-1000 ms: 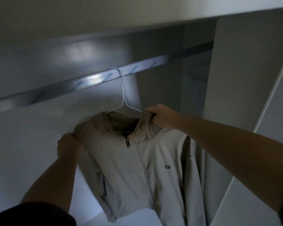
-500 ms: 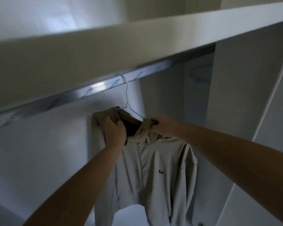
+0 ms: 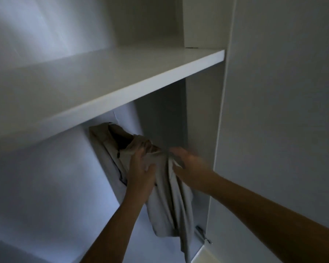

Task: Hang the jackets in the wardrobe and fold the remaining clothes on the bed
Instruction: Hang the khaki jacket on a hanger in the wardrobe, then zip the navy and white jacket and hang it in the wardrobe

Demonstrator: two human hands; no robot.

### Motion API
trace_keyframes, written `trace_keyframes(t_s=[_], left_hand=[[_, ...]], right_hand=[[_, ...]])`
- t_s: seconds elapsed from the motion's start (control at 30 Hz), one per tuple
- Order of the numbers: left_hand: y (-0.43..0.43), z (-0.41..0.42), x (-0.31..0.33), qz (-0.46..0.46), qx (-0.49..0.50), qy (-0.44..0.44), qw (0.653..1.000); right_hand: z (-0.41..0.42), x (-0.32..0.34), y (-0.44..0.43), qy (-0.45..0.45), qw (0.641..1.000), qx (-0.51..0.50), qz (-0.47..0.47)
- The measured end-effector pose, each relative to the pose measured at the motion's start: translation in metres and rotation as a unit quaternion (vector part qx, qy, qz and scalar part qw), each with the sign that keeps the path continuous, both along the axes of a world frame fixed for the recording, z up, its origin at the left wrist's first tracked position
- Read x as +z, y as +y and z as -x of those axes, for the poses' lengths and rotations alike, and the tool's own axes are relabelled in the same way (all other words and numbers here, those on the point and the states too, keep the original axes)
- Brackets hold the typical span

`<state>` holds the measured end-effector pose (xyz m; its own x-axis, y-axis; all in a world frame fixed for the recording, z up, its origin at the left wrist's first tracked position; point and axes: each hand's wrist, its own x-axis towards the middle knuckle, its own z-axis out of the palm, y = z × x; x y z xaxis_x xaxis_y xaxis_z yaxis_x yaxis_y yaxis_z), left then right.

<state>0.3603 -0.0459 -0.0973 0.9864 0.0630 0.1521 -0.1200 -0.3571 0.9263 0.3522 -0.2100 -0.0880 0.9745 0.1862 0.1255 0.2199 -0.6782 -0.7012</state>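
Because the light is low, the white wardrobe reads as grey and bluish panels, and its open door fills the right side of the view. A broad shelf runs across the upper part, slanting down to the left from where I stand, with a bare compartment above it. Below the shelf, in the hanging compartment, is the beige zip-up jacket. Its collar sits just under the shelf's front edge, close to the back wall, and the body drops in loose folds toward the bottom of the compartment beside the right side panel. Whatever holds it up is hidden behind the shelf.

Both bare arms reach in from below. The left hand is on the front of the jacket near the collar, its fingers curled into a bunch of the fabric and the thumb pressed over the fold. The right hand is at the jacket's shoulder, touching the cloth, but it is smeared by motion and I cannot tell whether its fingers are clamped on anything.

Low on the right panel a small metal hinge catches the light. A dark zip pull hangs at the jacket's neck.
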Motion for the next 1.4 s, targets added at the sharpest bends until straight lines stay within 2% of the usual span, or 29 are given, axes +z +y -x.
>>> trace_keyframes(t_s=[0.1,0.2,0.37,0.5,0.6,0.7,0.93,1.03,1.13,1.4], left_hand=[[-0.030,0.059,-0.012,0.045,-0.079,0.069,0.993],[-0.077,0.125,-0.019,0.095,-0.154,0.141,0.973],[-0.188,0.245,-0.001,0.125,-0.237,0.058,0.962],[-0.278,0.349,-0.002,0.144,-0.313,0.074,0.936],[-0.340,0.419,-0.007,0.131,-0.395,0.099,0.904],[-0.399,0.480,-0.005,0.090,-0.490,0.099,0.862],[-0.527,0.590,-0.001,0.055,-0.646,0.077,0.757],[-0.580,0.625,-0.011,0.044,-0.692,0.084,0.716],[-0.629,0.651,-0.022,0.042,-0.715,0.097,0.691],[-0.817,0.741,-0.026,-0.001,-0.817,0.088,0.569]], right_hand=[[0.089,-0.005,-0.032,0.021,0.996,-0.014,-0.083],[0.177,-0.006,-0.076,0.036,0.986,-0.080,-0.140],[0.308,0.003,-0.167,0.026,0.962,-0.201,-0.181],[0.421,-0.001,-0.233,0.017,0.929,-0.281,-0.242],[0.506,-0.004,-0.280,-0.007,0.884,-0.371,-0.284],[0.590,-0.001,-0.327,-0.044,0.822,-0.472,-0.316],[0.740,-0.001,-0.414,-0.131,0.681,-0.647,-0.317],[0.789,-0.009,-0.447,-0.149,0.632,-0.695,-0.309],[0.822,-0.015,-0.478,-0.154,0.596,-0.724,-0.312],[0.919,-0.026,-0.605,-0.187,0.468,-0.811,-0.298]])
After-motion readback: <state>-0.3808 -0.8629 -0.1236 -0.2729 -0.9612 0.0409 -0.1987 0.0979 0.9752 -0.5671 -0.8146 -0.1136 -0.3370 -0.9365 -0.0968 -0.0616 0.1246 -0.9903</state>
